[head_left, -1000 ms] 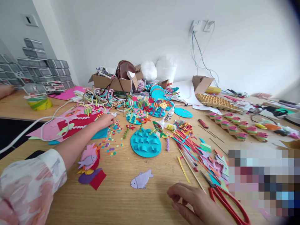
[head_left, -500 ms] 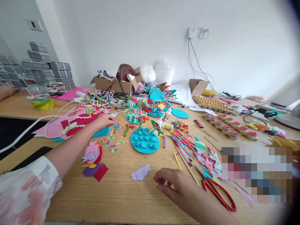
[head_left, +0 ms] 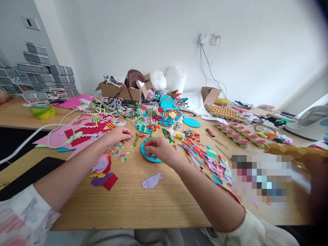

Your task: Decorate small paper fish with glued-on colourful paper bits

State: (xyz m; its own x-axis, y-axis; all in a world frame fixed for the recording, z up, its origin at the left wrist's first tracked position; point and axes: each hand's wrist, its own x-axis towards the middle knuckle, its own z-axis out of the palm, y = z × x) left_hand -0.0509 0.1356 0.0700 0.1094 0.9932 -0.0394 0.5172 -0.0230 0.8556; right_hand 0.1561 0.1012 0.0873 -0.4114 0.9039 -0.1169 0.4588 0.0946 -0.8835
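We see both our hands above the wooden surface (head_left: 123, 212). Our left hand (head_left: 117, 135) is narrow, with its thumb and fingers drawn close together near the scattered paper dots (head_left: 121, 154). If there is some small piece between the fingertips, we cannot tell. Our right hand (head_left: 162, 149) is over the blue disc (head_left: 148, 157) and hides a big part of it. Its fingers are bent; we cannot say whether they touch the disc or hold something.

The blue disc lies in the middle of the surface, and its near left edge can be seen. Between our two hands there is a twisted green stem (head_left: 135, 140). The lavender paper fish (head_left: 151, 181) lies flat, nearer to us than the disc and apart from both hands. To the left of this fish we find a red paper piece (head_left: 110, 181), which meets a purple paper piece (head_left: 99, 180).

Beyond our right hand, a glue bottle (head_left: 179, 135) lies on its side and a white bottle (head_left: 178, 123) stands upright. Thin paper strips (head_left: 191, 149) are spread to the right of the disc. Farther to the right we see painted carton strips (head_left: 232, 133) in pink and green. At the right edge, another person's hand (head_left: 317, 172), dark and blurred, is at a yellow-brown carton (head_left: 294, 151).
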